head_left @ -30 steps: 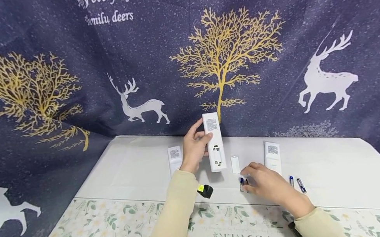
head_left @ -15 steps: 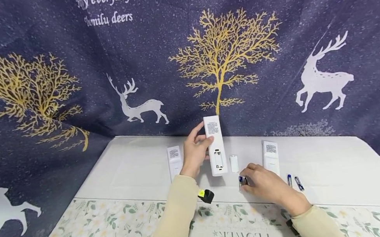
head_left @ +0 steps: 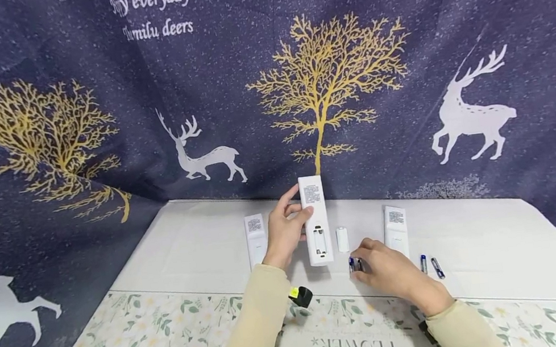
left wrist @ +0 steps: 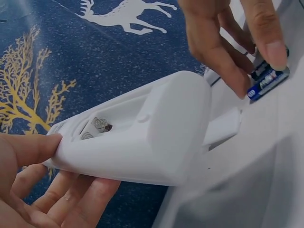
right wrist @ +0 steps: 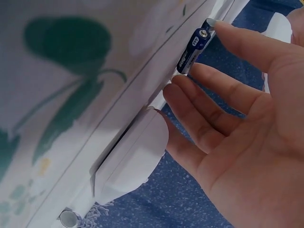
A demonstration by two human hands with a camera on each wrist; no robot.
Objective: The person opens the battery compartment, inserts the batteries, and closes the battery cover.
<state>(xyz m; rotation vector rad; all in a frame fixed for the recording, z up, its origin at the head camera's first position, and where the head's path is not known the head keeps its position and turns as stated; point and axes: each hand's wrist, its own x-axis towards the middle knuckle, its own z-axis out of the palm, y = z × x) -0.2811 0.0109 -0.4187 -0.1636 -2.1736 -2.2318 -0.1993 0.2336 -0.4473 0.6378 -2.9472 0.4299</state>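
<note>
My left hand holds a white remote control with its back facing me, thumb on one side and fingers beneath. Its battery compartment is uncovered, and metal springs show inside the bay in the left wrist view. My right hand is low over the table at two blue-and-silver batteries lying side by side. It pinches the battery nearer its palm between thumb and finger; the other battery lies alongside. Between the remote and the right hand rests the small white battery cover.
Another white remote lies face down at the left, partly behind the left hand, and a third remote behind the right hand. Two more batteries lie to the right. A floral mat covers the table's front; a dark deer-print cloth hangs behind.
The left hand has lowered the remote slightly toward the table. My right hand has stayed by the two batteries, its fingers closing in on one.
</note>
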